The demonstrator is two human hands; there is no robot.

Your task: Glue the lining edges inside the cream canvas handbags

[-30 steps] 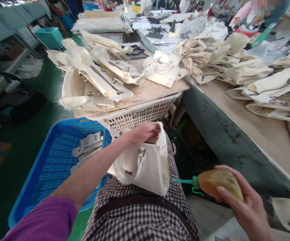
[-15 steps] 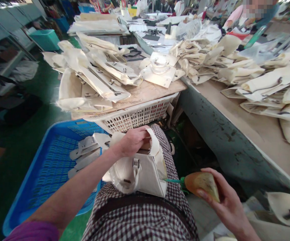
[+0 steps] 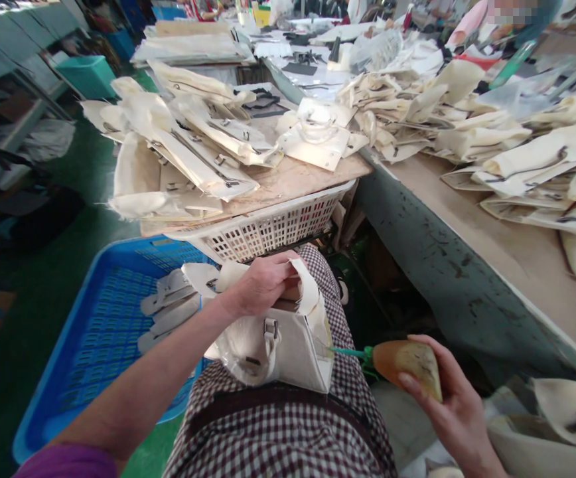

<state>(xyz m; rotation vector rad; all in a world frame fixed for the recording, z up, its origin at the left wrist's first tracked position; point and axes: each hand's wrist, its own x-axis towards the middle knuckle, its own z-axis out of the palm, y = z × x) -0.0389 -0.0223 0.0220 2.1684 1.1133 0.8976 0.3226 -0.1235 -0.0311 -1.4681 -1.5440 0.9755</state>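
Note:
A cream-white handbag with a small buckle rests on my lap over a checked apron. My left hand is closed on its upper edge, near a raised flap; the fingertips are partly hidden. In my right hand is a yellowish squeeze bottle, lying on its side. Its thin green nozzle points left, with the tip at the side panel of the handbag. Whether the tip touches the panel I cannot tell.
A blue basket with white bag parts stands on my left. Ahead, unfinished white bags lie on a board over a white crate. More bags are heaped on the right-hand bench. A person is at the far right.
The bottle in my right hand has shifted slightly right, its nozzle tip a little higher along the side panel. My left hand keeps its hold on the handbag.

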